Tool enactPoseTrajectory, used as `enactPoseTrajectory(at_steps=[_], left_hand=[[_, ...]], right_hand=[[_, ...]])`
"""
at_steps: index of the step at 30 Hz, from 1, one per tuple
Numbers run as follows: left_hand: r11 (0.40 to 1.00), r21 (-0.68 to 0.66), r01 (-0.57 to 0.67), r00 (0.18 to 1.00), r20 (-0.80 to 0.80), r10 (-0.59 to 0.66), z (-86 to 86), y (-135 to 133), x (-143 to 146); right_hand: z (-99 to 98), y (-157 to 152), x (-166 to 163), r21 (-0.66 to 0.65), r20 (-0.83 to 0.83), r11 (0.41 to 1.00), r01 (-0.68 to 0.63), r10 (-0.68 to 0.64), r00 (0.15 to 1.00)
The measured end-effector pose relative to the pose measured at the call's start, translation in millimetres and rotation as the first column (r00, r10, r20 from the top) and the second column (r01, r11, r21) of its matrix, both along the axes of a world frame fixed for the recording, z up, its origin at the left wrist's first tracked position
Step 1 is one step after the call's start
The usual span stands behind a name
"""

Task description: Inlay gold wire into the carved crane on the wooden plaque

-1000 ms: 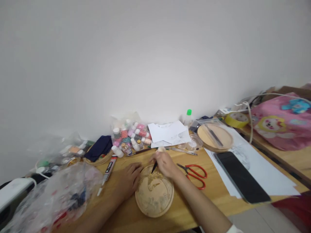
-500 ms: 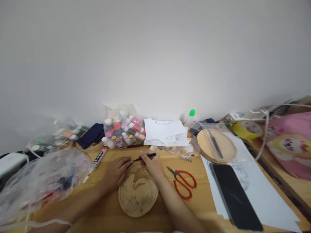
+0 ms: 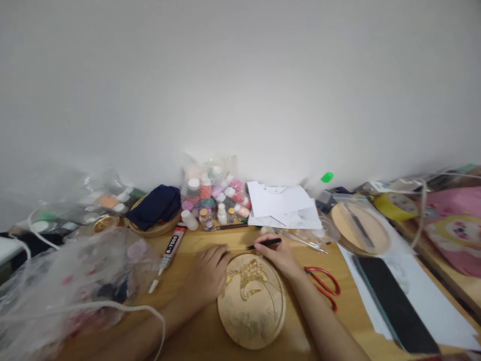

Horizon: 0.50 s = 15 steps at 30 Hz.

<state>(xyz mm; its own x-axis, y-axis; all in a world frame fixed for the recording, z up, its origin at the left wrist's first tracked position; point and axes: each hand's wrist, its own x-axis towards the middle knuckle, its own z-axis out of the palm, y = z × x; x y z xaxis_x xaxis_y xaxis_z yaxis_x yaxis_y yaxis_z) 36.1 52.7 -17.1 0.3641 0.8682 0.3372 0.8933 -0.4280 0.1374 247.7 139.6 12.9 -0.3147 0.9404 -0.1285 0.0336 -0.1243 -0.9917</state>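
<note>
Right hand pinching black tool at top of wooden disc, left hand at disc's left edge

Counter (image 3: 203, 326) crowded around the wooden disc (image 3: 255, 306), which lies flat at front centre. Red-handled scissors (image 3: 322, 289) just right of right forearm; phone (image 3: 396, 303) on white sheets (image 3: 432, 301) further right. Glue tube (image 3: 172, 244) left of left hand. Brush (image 3: 231, 226) and folded papers (image 3: 283, 203) behind the disc. White cable (image 3: 112, 304) crosses in front of the crumpled plastic bag (image 3: 82, 281) and left forearm.

Right hand (image 3: 280, 253): grip closed on black tool (image 3: 270, 242), tilted, tip pointing left, above disc's far edge; tip contact can't tell. Left hand (image 3: 210, 276): palm down, fingers extended, grip loose, against or just beside disc; exact contact unclear.

Clear bag (image 3: 210, 185) full of small bottles, pink, red, lilac contents, white caps; more little bottles (image 3: 206, 220) stand before it. Clear pouch (image 3: 363, 228) holding a dark slim tool lies on the wooden rounds (image 3: 343, 220). Crumpled bag's contents blurred, some dark and red.
</note>
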Motion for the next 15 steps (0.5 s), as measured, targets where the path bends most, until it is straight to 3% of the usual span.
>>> enactPoseTrajectory(at_steps=[7, 15], left_hand=[[0.977, -0.204, -0.067, 0.998, -0.033, 0.061, 10.4, -1.6, 5.1], [0.978, -0.206, -0.035, 0.999, -0.035, 0.028, 14.9, 0.0, 2.1]], right_hand=[[-7.1, 4.3, 9.8, -0.005, 0.172, 0.999, -0.054, 0.054, 0.984], [-6.3, 2.5, 3.5, 0.025, 0.181, 0.999, -0.031, 0.026, 0.983]])
